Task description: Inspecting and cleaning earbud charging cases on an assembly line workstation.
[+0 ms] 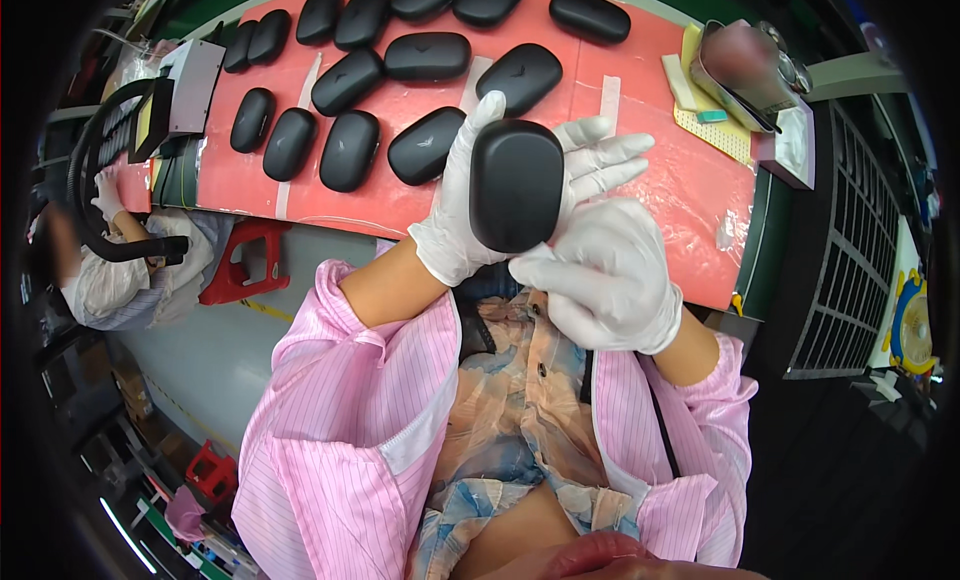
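Note:
A smooth black rounded case (517,185) lies across the palm of my left hand (452,212), which is in a white glove. The thumb stands along the case's left side, and the other fingers stretch out behind it to the right. My right hand (612,280), also gloved in white, is closed, its thumb and forefinger pinched at the lower right edge of the case. Anything between those fingertips is too small to make out. Just beyond my hands, a similar black case (522,78) lies on the red table covering (690,215), with another case (428,145) to its left.
Several more black cases (350,150) lie spread over the table's left and far parts. A metal tray (735,90) and a yellow pad (722,137) stand at the right, beside a black rack (845,250). Leftward are a black hose (80,170), a red stool (245,260) and another person (130,270).

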A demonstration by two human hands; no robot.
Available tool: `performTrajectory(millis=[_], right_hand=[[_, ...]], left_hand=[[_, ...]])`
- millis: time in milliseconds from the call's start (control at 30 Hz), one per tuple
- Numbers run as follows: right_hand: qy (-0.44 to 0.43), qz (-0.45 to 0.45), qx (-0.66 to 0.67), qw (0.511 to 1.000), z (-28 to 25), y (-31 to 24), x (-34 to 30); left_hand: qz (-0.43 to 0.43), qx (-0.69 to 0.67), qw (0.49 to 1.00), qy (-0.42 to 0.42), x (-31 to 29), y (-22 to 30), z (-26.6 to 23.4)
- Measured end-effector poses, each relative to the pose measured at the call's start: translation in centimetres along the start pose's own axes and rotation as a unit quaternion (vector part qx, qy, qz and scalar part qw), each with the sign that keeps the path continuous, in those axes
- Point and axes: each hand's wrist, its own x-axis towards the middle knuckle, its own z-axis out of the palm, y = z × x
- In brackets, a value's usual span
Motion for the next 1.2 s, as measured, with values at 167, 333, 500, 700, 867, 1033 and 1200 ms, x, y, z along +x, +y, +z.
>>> performTrajectory(millis=[167,333,500,700,867,1033,1200], right_hand=[[0.16,0.053,-0.121,0.978,-2.2,1.4,2.5],[0.07,0.018,-0.079,0.994,1.1,1.8,-0.4],[0.076,0.005,-0.041,0.996,1.9,0.7,-2.8],[0.176,0.197,-0.164,0.95,1.4,2.4,-5.4],[0.163,0.218,-0.023,0.962,1.8,0.8,-3.6],[0.247,0.325,0.019,0.913,0.0,1.8,-5.5],[0.47,0.397,0.122,0.779,-5.8,5.2,-7.9]], left_hand=[[0.006,0.095,0.995,-0.029,-0.4,-0.6,1.2],[0.037,0.053,0.993,-0.095,0.6,0.2,0.0],[0.07,-0.005,0.993,-0.093,0.8,0.4,0.0],[0.089,0.046,0.991,-0.085,1.5,0.8,-0.1],[0.269,0.386,0.874,0.122,0.2,-2.2,-0.9],[0.259,0.493,0.83,0.04,2.3,-3.4,-3.2],[0.196,0.562,0.802,0.052,1.1,-2.5,-4.7]])
